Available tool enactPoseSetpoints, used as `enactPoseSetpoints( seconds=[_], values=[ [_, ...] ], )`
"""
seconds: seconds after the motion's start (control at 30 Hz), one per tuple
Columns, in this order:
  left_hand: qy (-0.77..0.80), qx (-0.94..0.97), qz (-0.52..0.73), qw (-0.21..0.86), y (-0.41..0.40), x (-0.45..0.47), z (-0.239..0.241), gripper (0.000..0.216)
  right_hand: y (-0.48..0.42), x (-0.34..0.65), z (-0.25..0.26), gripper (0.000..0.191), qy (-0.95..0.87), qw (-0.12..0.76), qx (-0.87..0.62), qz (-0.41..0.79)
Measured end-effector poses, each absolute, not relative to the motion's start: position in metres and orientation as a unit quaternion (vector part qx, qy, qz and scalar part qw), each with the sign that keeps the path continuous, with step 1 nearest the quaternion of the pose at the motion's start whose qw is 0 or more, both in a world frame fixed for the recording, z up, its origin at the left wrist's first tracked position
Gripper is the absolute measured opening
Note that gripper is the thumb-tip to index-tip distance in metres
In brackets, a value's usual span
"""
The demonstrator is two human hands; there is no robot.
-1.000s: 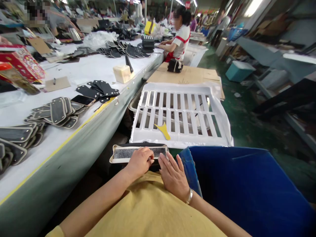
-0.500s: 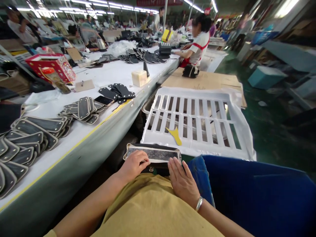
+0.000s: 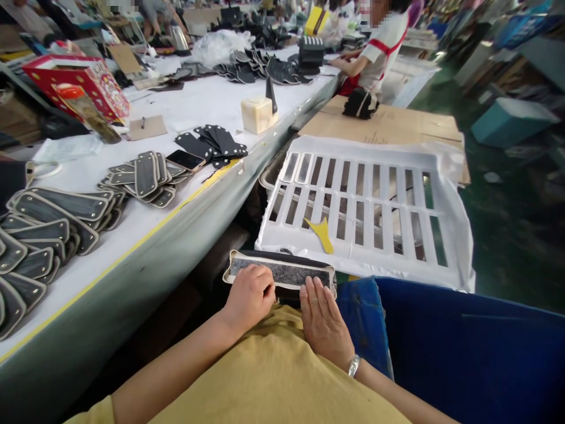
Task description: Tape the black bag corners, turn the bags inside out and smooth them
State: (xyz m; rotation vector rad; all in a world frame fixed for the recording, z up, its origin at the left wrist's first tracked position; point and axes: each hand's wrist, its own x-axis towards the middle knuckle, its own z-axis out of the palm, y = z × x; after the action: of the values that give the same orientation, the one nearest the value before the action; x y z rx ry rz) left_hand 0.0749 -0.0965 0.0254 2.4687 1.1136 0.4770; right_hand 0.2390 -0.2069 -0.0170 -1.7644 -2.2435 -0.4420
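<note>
In front of my waist lies a long, narrow bag-like piece [image 3: 289,274], with a speckled grey panel inside pale raised edges and dark sides. My left hand [image 3: 251,295] is closed at its near edge, left of the middle, fingers curled in against it. The fingertips are partly hidden. My right hand [image 3: 325,323] lies flat with fingers stretched out, their tips on the right end of the panel. Just beyond the piece is a white slotted rack [image 3: 366,247]. A yellow forked scrap [image 3: 323,234] rests on the rack.
On the long white table [image 3: 154,112] at left are stacks of grey pieces with pale edging [image 3: 57,218], black pieces [image 3: 216,144], a phone [image 3: 186,159] and a cream block [image 3: 256,115]. A blue bin [image 3: 463,347] stands at right. A co-worker [image 3: 384,53] sits farther back.
The view has tilted down and shifted. My left hand has moved slightly right along the near edge and its fingers are more tightly curled. The right hand stays flat on the piece.
</note>
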Motion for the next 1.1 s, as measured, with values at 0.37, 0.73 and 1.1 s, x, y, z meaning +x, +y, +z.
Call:
enactPoseSetpoints(
  seconds=[0.37,0.73,1.1],
  values=[
    [0.410,0.887,0.137,0.163,-0.096,0.076,0.024,0.012,-0.181,0.217,-0.018,0.042,-0.783,0.106,-0.592,-0.162],
    [0.383,0.881,0.210,0.182,-0.074,0.021,0.033,0.021,-0.170,0.205,-0.021,0.043,-0.786,0.113,-0.588,-0.157],
    [0.402,0.861,0.228,0.212,-0.068,0.013,0.015,0.013,-0.168,0.202,-0.024,0.047,-0.789,0.105,-0.584,-0.162]
  ],
)
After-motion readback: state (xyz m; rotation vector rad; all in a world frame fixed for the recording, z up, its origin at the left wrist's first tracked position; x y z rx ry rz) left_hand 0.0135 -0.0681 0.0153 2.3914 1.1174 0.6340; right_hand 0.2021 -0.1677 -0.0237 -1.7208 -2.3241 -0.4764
